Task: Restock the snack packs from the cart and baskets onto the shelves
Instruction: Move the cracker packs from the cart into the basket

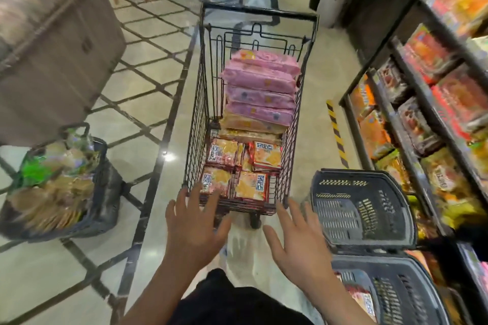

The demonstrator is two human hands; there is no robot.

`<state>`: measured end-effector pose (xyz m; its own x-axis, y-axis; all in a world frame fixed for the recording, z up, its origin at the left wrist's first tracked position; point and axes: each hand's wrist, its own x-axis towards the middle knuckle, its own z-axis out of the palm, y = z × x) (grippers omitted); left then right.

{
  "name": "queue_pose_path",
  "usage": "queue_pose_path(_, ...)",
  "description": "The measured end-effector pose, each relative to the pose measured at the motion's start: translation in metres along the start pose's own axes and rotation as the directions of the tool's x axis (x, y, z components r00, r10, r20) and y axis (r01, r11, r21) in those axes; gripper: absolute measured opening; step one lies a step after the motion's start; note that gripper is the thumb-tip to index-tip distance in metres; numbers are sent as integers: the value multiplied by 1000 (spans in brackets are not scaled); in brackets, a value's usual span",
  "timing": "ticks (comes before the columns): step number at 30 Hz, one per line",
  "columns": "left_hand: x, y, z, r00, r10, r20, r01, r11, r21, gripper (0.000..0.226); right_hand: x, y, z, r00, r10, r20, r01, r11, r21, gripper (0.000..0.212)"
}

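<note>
A black wire cart [196,103] stands in the aisle ahead of me. It holds a stack of pink snack packs [260,87] at its far end and red cracker packs [252,183] at its near end. My left hand [194,221] is spread with straight fingers, its fingertips at the cart's near left rim. My right hand [295,243] is also spread, just below the cart's near right corner. Neither hand holds anything. Stocked shelves [422,103] run along the right.
A dark basket [91,208] full of snack packs sits on the floor at left. An empty dark basket [361,206] stands at right near the shelves, and another basket [412,293] with a red pack lies below it. A brown counter is at far left.
</note>
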<state>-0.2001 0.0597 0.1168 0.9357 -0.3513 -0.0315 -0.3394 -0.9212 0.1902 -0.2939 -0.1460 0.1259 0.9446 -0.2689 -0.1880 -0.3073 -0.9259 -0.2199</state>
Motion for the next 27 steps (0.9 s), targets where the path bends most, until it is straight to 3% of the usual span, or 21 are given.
queue_pose_path(5, 35, -35, 11, 999, 14, 38, -15, 1000, 10, 63, 46, -27, 15, 999, 14, -44, -17, 998, -53, 69)
queue_pose_path(10, 70, -47, 21, 998, 28, 55, -26, 999, -24, 68, 81, -32, 26, 987, -13, -159, 15, 1000, 10, 60)
queue_pose_path(18, 133, -36, 62, 987, 41, 157, -36, 999, -32, 69, 159, -10, 57, 997, 72, 1, -72, 995, -72, 58)
queue_pose_path(22, 169, -23, 83, 969, 7, 247, -10, 1000, 9, 73, 206, 8, 80, 991, 53, 121, -38, 992, -123, 62)
queue_pose_path(27, 209, -12, 103, 950, -75, 304, 58, 996, 65, 70, 252, 28, 92, 991, 22, 133, -12, 997, -75, 59)
